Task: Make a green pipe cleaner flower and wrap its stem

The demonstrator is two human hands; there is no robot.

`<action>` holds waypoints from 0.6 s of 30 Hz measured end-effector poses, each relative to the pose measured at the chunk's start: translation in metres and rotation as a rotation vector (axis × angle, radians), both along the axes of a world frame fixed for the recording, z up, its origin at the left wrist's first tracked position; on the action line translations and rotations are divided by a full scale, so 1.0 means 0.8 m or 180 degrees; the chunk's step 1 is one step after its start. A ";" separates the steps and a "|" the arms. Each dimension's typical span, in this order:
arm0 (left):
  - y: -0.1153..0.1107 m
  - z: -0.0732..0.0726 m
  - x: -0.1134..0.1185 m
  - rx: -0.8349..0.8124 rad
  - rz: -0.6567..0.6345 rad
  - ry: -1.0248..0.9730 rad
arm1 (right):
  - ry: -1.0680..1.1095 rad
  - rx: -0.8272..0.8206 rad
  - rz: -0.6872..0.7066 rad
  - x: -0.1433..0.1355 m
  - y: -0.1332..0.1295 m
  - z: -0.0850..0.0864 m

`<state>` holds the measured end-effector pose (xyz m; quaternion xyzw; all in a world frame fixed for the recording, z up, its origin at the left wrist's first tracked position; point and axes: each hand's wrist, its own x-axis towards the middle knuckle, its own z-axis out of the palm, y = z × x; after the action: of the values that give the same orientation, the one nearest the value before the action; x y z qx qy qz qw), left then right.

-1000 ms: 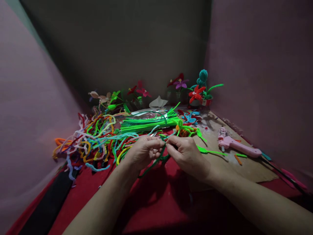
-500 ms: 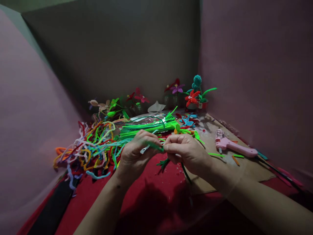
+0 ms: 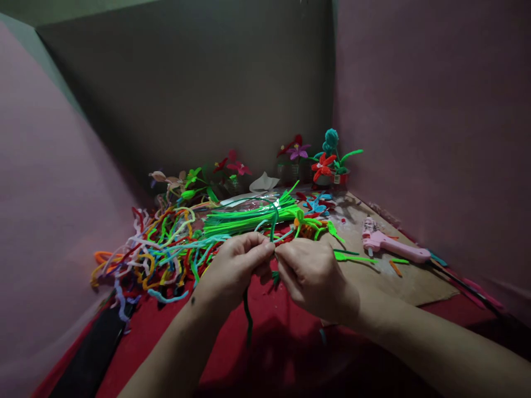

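Note:
My left hand (image 3: 244, 257) is closed in a pinch on a dark green pipe cleaner (image 3: 274, 221). One stretch of it arcs up and back over the bright green bundle, and a dark green length (image 3: 249, 318) hangs below my left palm. My right hand (image 3: 313, 271) is closed against the left fingertips, its thumb and forefinger meeting at the same spot on the pipe cleaner; its other fingers curl under. Partly hidden between the hands, a small dark green piece (image 3: 275, 277) shows over the red cloth (image 3: 265, 331).
Loose coloured pipe cleaners (image 3: 161, 249) lie tangled at left, beside a bright green pipe-cleaner bundle (image 3: 244, 218). A pink glue gun (image 3: 394, 246) rests on cardboard (image 3: 431, 287) at right. Pipe-cleaner flowers (image 3: 323, 166) stand at the back. A black strip (image 3: 89, 354) lies front left.
My hands have turned at the pinch, the right knuckles now facing up. The dark green pipe cleaner now rises between them, and a length hangs below the left hand. The view has shifted slightly.

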<state>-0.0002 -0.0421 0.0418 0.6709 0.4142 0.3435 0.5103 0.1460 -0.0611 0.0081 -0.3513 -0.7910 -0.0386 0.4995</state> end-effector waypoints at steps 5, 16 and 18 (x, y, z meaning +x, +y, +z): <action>0.005 0.006 0.000 0.0121 0.0004 -0.0164 | 0.0103 -0.0307 -0.0190 0.003 -0.003 0.005; -0.006 0.005 -0.005 0.0955 0.0364 0.0386 | 0.1784 -0.2889 0.0952 0.007 -0.001 0.023; -0.007 0.006 -0.004 0.0979 0.0361 0.0482 | 0.2046 -0.3152 0.1136 0.008 0.001 0.019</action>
<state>-0.0031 -0.0477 0.0468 0.7406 0.4311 0.3794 0.3488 0.1524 -0.0605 0.0235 -0.3977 -0.5715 0.5252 0.4893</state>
